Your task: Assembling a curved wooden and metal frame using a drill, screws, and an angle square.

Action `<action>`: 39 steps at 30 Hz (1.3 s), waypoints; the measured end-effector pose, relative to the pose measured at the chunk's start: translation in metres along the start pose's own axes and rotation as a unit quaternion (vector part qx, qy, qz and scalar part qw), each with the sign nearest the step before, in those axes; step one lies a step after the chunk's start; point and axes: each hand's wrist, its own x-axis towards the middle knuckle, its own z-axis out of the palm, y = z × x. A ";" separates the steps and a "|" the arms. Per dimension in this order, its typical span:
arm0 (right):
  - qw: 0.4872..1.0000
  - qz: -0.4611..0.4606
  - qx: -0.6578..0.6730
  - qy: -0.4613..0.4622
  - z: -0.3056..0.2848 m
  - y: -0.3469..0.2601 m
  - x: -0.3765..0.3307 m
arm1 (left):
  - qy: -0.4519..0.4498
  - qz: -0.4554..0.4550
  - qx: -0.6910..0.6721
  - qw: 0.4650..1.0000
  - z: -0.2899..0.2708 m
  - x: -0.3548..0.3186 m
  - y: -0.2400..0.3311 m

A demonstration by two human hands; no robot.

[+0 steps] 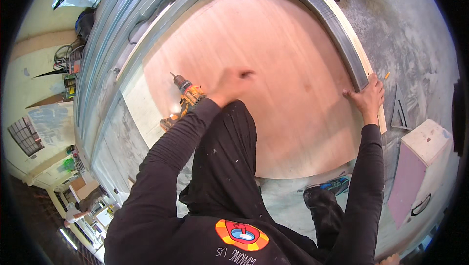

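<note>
Thumb [350, 93] spread wide, right hand [370, 97] rests on arc [337, 28] and strip [358, 50]; left hand [232, 85] blurs over board [293, 113], grip I cannot tell.

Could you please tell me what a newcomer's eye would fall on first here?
Probably the broad reddish-brown board filling the middle, bordered along its far and right sides by a curved grey strip, with the right hand at the strip's near right end. Next, perhaps, the yellow-and-black drill left of centre, beside the blurred left hand.
</note>
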 end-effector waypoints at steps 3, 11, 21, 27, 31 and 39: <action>1.000 -0.005 0.001 -0.003 -0.001 -0.005 0.000 | 0.158 -0.026 -0.054 0.986 -0.040 0.001 -0.057; 1.000 -0.012 -0.016 0.008 0.008 0.008 0.004 | 0.265 -0.024 -0.009 0.964 -0.014 0.006 -0.092; 1.000 -0.018 -0.018 0.015 0.012 0.008 0.005 | 0.204 0.098 0.230 0.946 -0.013 0.009 -0.098; 1.000 -0.022 -0.011 0.013 0.007 0.005 0.006 | 0.197 0.079 0.249 0.945 -0.016 0.011 -0.086; 1.000 -0.017 -0.021 0.010 0.009 0.006 0.006 | 0.194 0.067 0.252 0.946 -0.016 0.021 -0.089; 1.000 -0.013 -0.006 0.006 0.005 0.006 0.003 | 0.209 0.081 0.250 0.942 -0.011 0.010 -0.100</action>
